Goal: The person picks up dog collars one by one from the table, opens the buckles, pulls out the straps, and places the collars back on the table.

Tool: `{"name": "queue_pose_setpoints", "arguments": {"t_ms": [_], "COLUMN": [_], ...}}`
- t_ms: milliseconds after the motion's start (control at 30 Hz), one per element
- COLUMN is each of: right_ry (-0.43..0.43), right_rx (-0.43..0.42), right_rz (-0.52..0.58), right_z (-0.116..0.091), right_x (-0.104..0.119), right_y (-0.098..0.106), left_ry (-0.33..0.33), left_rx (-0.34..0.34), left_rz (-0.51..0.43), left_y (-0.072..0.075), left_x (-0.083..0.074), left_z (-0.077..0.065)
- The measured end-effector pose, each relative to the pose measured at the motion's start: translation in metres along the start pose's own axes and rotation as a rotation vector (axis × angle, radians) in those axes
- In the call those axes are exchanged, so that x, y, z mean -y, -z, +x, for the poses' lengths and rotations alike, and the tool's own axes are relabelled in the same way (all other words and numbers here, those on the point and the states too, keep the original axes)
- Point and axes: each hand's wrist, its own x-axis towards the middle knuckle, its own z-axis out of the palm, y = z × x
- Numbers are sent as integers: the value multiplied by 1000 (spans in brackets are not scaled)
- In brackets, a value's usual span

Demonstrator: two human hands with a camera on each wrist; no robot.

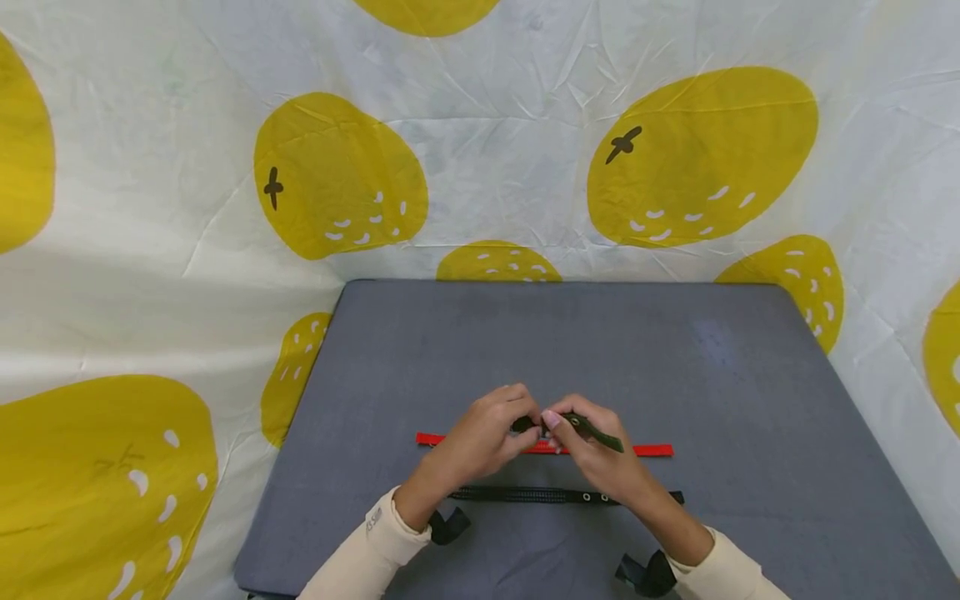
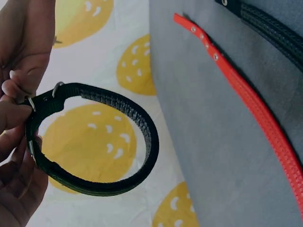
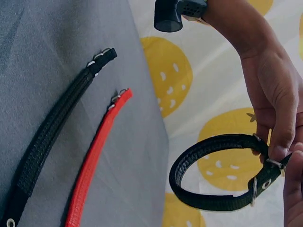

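A dark green dog collar [image 2: 150,137] is bent into a closed-looking loop, with a padded inner side. Both hands hold it above the table, where its metal buckle and ring are. My left hand [image 1: 487,429] pinches the collar near the buckle, thumb and fingers bent around it. Close beside it, my right hand [image 1: 600,446] pinches the strap end, which in the head view lies across the fingers. Beneath the hands a red collar [image 1: 654,451] lies stretched flat. Nearer the person lies a black collar [image 1: 525,494] with metal eyelets, parallel to the red one.
The collars lie on a grey cloth-covered table [image 1: 570,342]. A white sheet with yellow fruit prints [image 1: 495,175] hangs behind and at the sides. Dark wrist-camera pieces [image 1: 450,527] sit by both cuffs, above the table's near part.
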Motion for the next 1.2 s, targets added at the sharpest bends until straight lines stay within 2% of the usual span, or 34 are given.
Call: {"name": "queue_pose_setpoints", "arguments": {"t_ms": [267,433,567,733,900,1067,1200], "right_ry": [15,6,33,62,-45,-134,-182], "right_rx": [42,52,62,68,65,43,8], "right_rz": [10,14,28,39,52,49,45], "right_z": [5,5,6,10,13,10,9], "right_x": [2,5,6,21,33,20,15], "right_y": [2,3,4,5,8,13,17], "left_ry": [-51,-58,-71,-91,-89,-59,-6], "left_rx": [-38,-35,-36,-35,-31,-31,-37], "left_rz": [-12,-3,3,20,17,-16,-88], "left_y": [7,9,12,14,16,17,18], "left_x": [0,-1,-3,-4,-6,-8,-9], "left_z": [0,0,0,-1,-1,-2,-3]}}
